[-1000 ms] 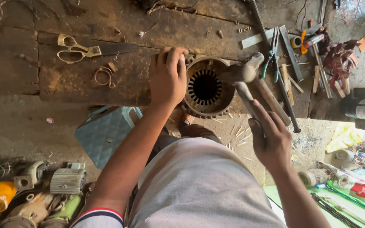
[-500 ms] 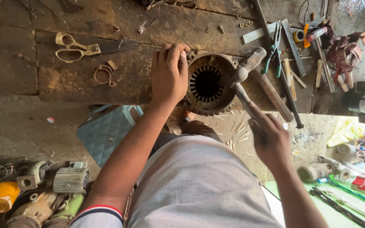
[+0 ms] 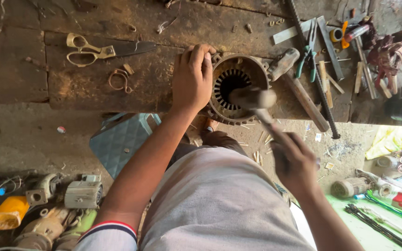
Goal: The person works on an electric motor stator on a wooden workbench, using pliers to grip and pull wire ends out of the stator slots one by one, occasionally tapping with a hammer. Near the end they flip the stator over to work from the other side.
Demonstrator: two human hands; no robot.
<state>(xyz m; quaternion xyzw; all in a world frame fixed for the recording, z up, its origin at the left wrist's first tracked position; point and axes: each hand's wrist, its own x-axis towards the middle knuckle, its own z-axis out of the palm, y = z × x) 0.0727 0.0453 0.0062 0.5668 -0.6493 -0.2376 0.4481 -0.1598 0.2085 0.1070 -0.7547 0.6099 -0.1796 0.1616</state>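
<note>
L hand [image 3: 192,76] lies palm-down on the left rim of the round grey metal motor stator w/ slotted bore [image 3: 234,88], fingers curled over its top edge, gripping it. Stator sits on the near edge of the worn dark wooden worktop [image 3: 70,88], approx. centre of view, bore facing up.

R hand [image 3: 295,160] is closed in a fist round the handle of a metal-headed hammer [image 3: 255,100]; hammer head is blurred, right over the stator's lower right rim. Can't tell if it's touching.

Just right of the stator, a second wooden-handled hammer [image 3: 298,86] lies diagonally on the worktop, head near the stator's upper right. Further right: green-handled pliers [image 3: 309,58], a long ribbed steel rod [image 3: 313,69] running diagonally, flat wood strips and metal bars.

Left of the L hand, well apart: brass-handled scissors w/ dark blades [image 3: 101,49], and below them a small loop of copper wire [image 3: 118,79].

On the floor below the worktop: a teal quilted-pattern pad [image 3: 119,144] near the person's L forearm; bottom left, a cluster of old motors and an orange part [image 3: 38,209]. Bottom right, a small ribbed motor [image 3: 347,187] and wire coils. Wood slivers litter the floor under the stator.
</note>
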